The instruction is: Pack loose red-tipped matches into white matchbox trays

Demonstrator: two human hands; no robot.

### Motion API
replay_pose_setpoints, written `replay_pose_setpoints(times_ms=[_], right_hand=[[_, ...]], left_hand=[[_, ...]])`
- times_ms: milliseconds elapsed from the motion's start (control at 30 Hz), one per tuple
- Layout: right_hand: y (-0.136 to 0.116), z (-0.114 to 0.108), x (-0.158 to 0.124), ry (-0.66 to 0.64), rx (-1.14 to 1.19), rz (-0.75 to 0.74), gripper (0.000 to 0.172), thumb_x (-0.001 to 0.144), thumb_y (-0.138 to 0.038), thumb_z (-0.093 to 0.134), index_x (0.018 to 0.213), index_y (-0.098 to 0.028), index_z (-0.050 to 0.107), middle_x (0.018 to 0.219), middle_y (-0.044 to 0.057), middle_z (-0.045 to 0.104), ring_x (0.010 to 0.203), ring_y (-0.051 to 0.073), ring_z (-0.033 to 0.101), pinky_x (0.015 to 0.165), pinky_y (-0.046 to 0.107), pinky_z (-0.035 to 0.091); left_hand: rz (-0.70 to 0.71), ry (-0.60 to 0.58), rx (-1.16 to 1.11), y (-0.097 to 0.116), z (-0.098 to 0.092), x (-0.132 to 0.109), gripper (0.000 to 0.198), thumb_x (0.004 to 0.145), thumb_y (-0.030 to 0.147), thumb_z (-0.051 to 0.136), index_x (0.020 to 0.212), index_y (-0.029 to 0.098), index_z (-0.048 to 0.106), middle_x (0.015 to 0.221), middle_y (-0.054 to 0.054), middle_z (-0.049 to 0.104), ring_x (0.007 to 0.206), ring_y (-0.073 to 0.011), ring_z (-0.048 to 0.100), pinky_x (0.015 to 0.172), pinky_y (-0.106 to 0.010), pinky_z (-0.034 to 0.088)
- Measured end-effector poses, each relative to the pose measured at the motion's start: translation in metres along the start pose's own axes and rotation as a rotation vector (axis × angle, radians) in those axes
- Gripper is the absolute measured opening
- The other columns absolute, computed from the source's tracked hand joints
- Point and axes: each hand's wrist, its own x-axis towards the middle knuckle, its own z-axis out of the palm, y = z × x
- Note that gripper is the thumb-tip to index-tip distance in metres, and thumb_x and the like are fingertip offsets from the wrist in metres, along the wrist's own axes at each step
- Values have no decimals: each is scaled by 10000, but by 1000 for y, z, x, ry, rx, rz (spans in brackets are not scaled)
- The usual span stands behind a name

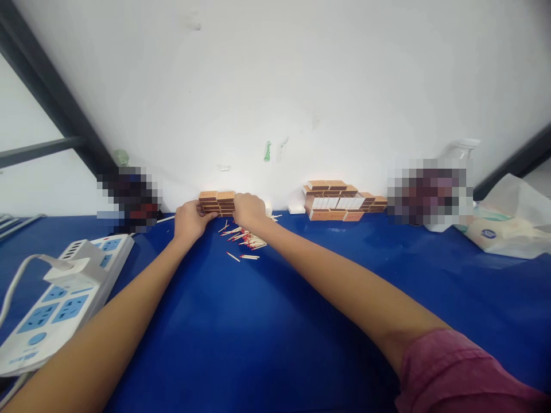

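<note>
Both my arms reach far forward over a blue table (258, 332) to the white wall. My left hand (189, 219) curls against the left end of a small stack of orange-brown matchboxes (216, 202). My right hand (248, 210) is closed on the stack's right end, knuckles up. Whether either hand grips one box or only presses on the stack is not clear. Loose red-tipped matches (245, 241) lie scattered on the blue surface just below my right hand.
A larger pile of matchboxes (340, 202), some showing white drawers, sits against the wall to the right. A white power strip (64, 298) with a plugged adapter lies at the left. A white plastic bag (508, 221) rests at the far right. Dark metal frame bars cross the upper left.
</note>
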Motion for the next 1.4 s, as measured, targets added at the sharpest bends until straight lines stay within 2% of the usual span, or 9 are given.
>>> replay_pose_setpoints(times_ms=[133, 300, 533, 933, 1133, 1233, 1300, 1333, 1400], right_hand=[[3, -3, 2, 12, 7, 12, 259, 927, -189, 637, 1163, -144, 732, 1171, 182, 758, 1094, 289, 729, 869, 338, 571], [14, -8, 6, 76, 23, 21, 284, 924, -340, 676, 1132, -156, 734, 1139, 180, 761, 1071, 307, 726, 838, 364, 570], [20, -9, 8, 135, 67, -25, 394, 915, -540, 699, 1058, -174, 728, 1049, 145, 770, 991, 284, 722, 798, 355, 541], [15, -9, 12, 140, 57, -60, 398, 985, -523, 622, 1074, -149, 722, 1062, 179, 766, 998, 289, 709, 796, 352, 515], [39, -20, -1, 158, 36, -103, 433, 1036, -537, 512, 1022, -160, 725, 1013, 160, 759, 926, 270, 682, 755, 347, 466], [62, -24, -23, 129, 29, -180, 307, 1023, -446, 564, 981, -190, 727, 973, 119, 753, 889, 238, 657, 735, 325, 422], [79, -24, -43, 87, 30, -230, 248, 999, -408, 609, 922, -202, 723, 894, 88, 742, 820, 208, 639, 696, 305, 386], [88, -24, -54, 70, 29, -243, 236, 995, -386, 614, 894, -200, 717, 851, 78, 733, 778, 196, 627, 670, 300, 366], [105, -23, -75, 50, 26, -259, 208, 986, -358, 630, 880, -194, 702, 809, 65, 717, 719, 179, 602, 637, 294, 331]], left_hand=[[2, 28, 37, 2, -2, -2, 367, 822, 430, 797, 1101, 196, 747, 993, -84, 807, 920, -283, 756, 829, -358, 574], [3, 100, 101, 7, -3, -4, 487, 898, 509, 698, 1248, 171, 671, 1035, -111, 790, 985, -304, 733, 919, -399, 541], [13, 109, 142, 10, -3, -3, 491, 919, 567, 646, 1208, 172, 689, 984, -123, 785, 962, -329, 725, 855, -404, 534], [26, 130, 133, 11, -3, -3, 491, 935, 595, 598, 1156, 172, 715, 999, -119, 789, 941, -310, 728, 848, -389, 530], [7, 177, 112, 12, -4, -2, 540, 906, 585, 657, 1265, 181, 650, 1058, -121, 774, 972, -326, 714, 892, -424, 531], [40, 322, 65, 24, -10, -6, 599, 868, 523, 738, 1319, 158, 584, 1194, -154, 726, 1029, -326, 689, 952, -451, 520], [134, 425, 40, 42, -18, -14, 591, 855, 463, 770, 1314, 146, 574, 1287, -181, 669, 1068, -320, 666, 985, -462, 511], [198, 453, 25, 54, -22, -21, 583, 853, 439, 778, 1315, 150, 570, 1310, -182, 650, 1077, -313, 658, 990, -461, 512], [378, 403, -1, 78, -31, -37, 507, 891, 396, 750, 1306, 162, 577, 1278, -154, 665, 1064, -280, 661, 972, -431, 526]])
